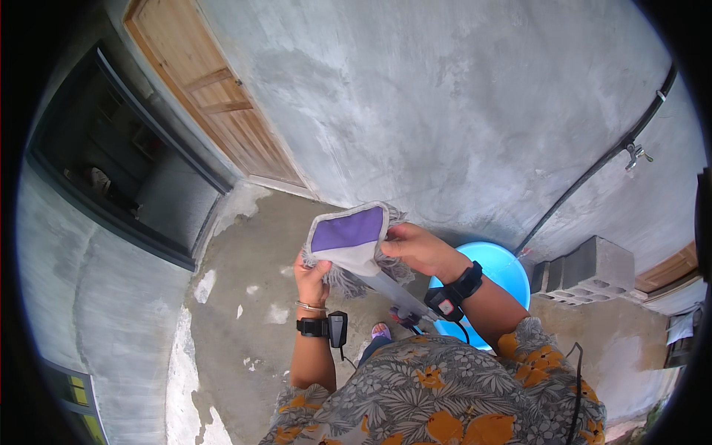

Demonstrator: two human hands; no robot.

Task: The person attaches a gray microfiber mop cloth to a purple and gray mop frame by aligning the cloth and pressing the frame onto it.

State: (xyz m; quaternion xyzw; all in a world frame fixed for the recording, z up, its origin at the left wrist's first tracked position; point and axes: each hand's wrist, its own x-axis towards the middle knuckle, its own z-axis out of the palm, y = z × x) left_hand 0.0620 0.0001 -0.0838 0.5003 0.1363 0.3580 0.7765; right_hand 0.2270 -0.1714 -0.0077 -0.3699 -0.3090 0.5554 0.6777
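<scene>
A flat mop head (pixel 348 231), with a purple patch, pale fabric pocket and grey string fringe, is held up in front of me. My left hand (pixel 311 280) grips its near left edge, thumb on top and fingers underneath. My right hand (pixel 421 251) pinches the right edge near the fringe. From the pocket a pale flat piece (pixel 389 288) runs down toward my body, with a darker joint near its lower end. Whether it is the mop's plate or its handle I cannot tell.
Right of me a light-blue basin (pixel 497 268) stands on the wet concrete floor (pixel 245 326). Hollow concrete blocks (pixel 589 273) are stacked beyond it. A tap (pixel 636 156) and black pipe (pixel 578 194) run along the grey wall. At left are a wooden door (pixel 215 96) and an open doorway (pixel 174 189).
</scene>
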